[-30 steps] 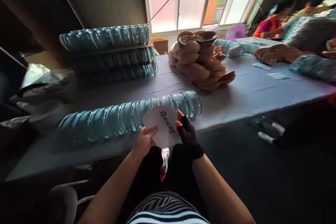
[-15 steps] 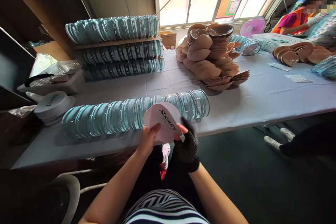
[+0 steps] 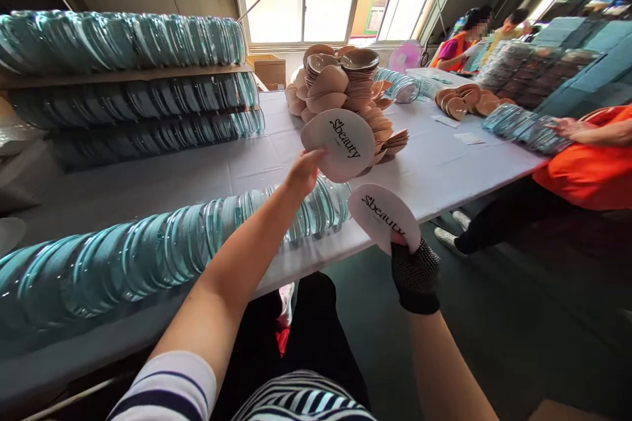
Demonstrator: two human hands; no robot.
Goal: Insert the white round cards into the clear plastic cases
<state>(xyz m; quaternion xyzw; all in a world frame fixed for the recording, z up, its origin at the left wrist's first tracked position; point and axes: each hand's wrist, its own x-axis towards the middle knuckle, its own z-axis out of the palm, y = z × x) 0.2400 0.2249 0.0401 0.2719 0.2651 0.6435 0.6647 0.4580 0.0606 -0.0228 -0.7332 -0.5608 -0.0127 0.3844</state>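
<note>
My bare left hand [image 3: 304,176] is stretched forward, pinching the edge of a rounded white card [image 3: 348,168] printed with "beauty" lettering. In the view this card overlaps the pile of brown shell-shaped pieces [image 3: 328,82]; whether it touches them I cannot tell. My right hand [image 3: 416,276], in a black fingerless glove, grips a second white card [image 3: 378,200] with the same print, held out past the table's front edge. Below my left forearm lies a long row of clear bluish round pieces [image 3: 192,240], standing on edge against one another.
Tiers of similar bluish pieces [image 3: 128,39] are stacked at the back left of the white-covered table [image 3: 434,171]. A co-worker in orange [image 3: 592,164] stands at the right end, a hand on clear packs [image 3: 523,128]. More brown pieces [image 3: 459,102] and a white basket [image 3: 434,81] lie farther back.
My hands have drawn apart, each now with a white card. The left reached forward toward the brown pile and the right moved right. The view turned right, bringing in the orange-clad co-worker.
</note>
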